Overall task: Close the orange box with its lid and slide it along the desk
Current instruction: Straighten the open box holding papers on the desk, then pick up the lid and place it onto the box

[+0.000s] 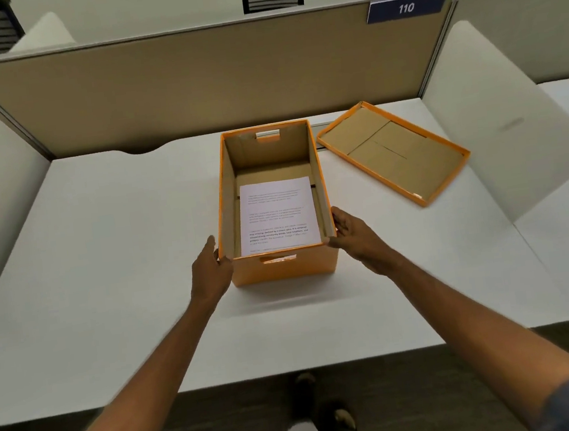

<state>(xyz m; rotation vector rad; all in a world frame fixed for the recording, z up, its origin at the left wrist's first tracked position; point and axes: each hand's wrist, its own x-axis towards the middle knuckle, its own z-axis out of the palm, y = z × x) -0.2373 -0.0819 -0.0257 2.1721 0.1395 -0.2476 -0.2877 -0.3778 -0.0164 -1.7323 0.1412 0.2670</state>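
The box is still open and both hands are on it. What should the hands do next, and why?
Probably the right hand should let go and reach for the lid, which lies upside down on the desk to the right of the orange box. The box is open, with paper inside.

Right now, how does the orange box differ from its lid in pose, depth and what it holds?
The orange box stands upright and deep, while the lid lies shallow and upside down to its right, turned at an angle. The box holds a printed sheet; the lid holds nothing. The left hand and right hand press the box's sides, but neither touches the lid. Both are orange outside and brown cardboard inside.
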